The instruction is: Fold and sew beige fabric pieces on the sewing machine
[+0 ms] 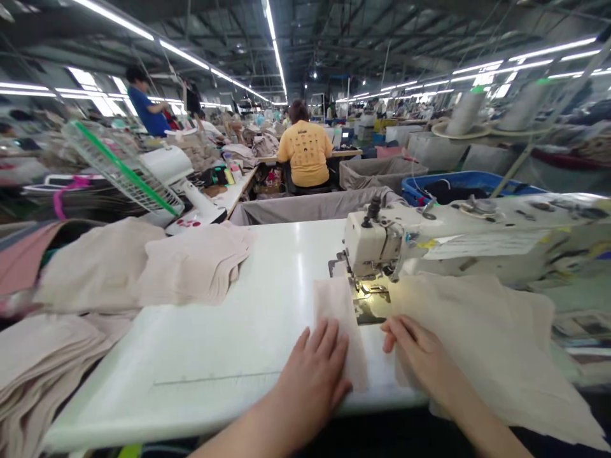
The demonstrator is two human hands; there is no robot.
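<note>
Where the glossy white counter (205, 356) begins at the left, soft pinkish-beige fabric panels lie heaped: a lower stack (52, 356) with many fanned, layered edges spilling past the counter's side, a rumpled middle stack (100, 267), and a neater stack (191, 264) whose right edges show several plies. To the right of these, the narrow, pale pink fabric strip (337, 299) lies flat on the counter, smooth and matte, its upper end just beside the shiny metal needle plate (375, 294). The left hand (315, 372) rests palm down on this strip, its fingers spread and released, pressing rather than gripping. Past the needle plate, the right hand (424, 350) has its fingers curled in with the tips together; whether they grasp an edge of cloth cannot be told. Its wrist lies over a broad cream fabric panel (487, 343), thin-looking and loosely wrinkled, which reaches from beside the machine to past the counter's front edge.

Counted from the left, there are three beige stacks, one white desk fan with a green-edged cage (119, 165), one seated co-worker in an orange-yellow printed shirt (305, 152), one narrow strip, one cream-white metal sewing machine (375, 245), one blue plastic tub (477, 181) and two large pale cones of thread (468, 111).
</note>
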